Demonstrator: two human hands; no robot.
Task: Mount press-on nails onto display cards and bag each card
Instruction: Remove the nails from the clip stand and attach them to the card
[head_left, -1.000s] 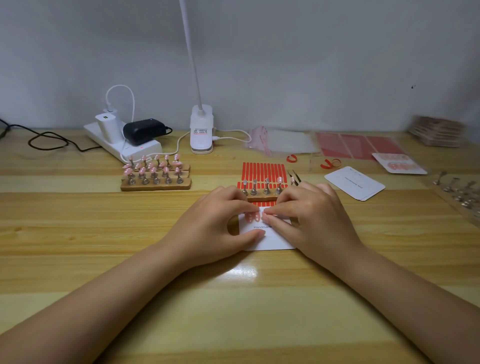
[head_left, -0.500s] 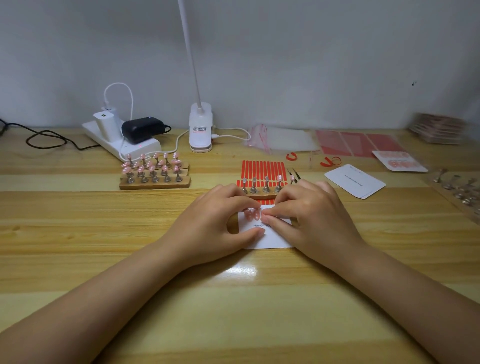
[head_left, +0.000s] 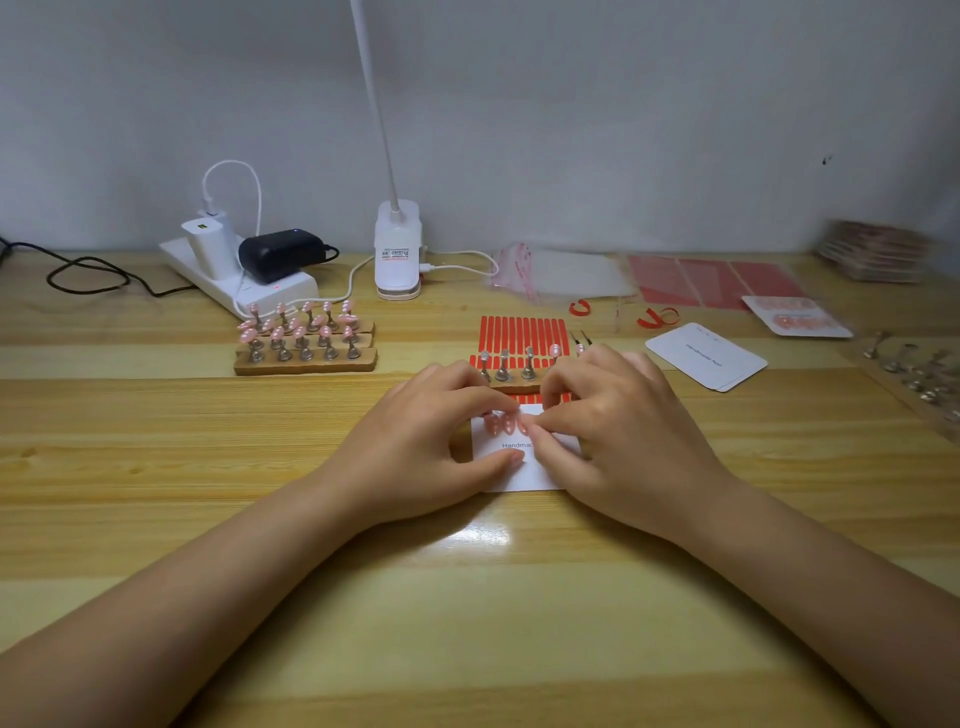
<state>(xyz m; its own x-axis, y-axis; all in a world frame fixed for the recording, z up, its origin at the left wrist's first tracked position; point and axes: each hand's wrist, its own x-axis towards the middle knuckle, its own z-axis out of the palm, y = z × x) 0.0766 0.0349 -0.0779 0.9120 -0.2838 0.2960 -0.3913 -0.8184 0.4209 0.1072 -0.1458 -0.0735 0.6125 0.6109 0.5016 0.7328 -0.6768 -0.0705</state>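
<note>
A white display card (head_left: 524, 475) lies flat on the wooden table (head_left: 156, 467). Pink press-on nails (head_left: 500, 424) sit in a row on it. The left hand (head_left: 421, 447) holds the card down, thumb on it, fingers curled. The right hand (head_left: 623, 441) pinches one nail with bent fingers.

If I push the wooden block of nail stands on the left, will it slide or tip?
The block probably slides: it lies low and wide on the glossy table. The thin stands with pink nails look top-heavy, so they may wobble.
</note>
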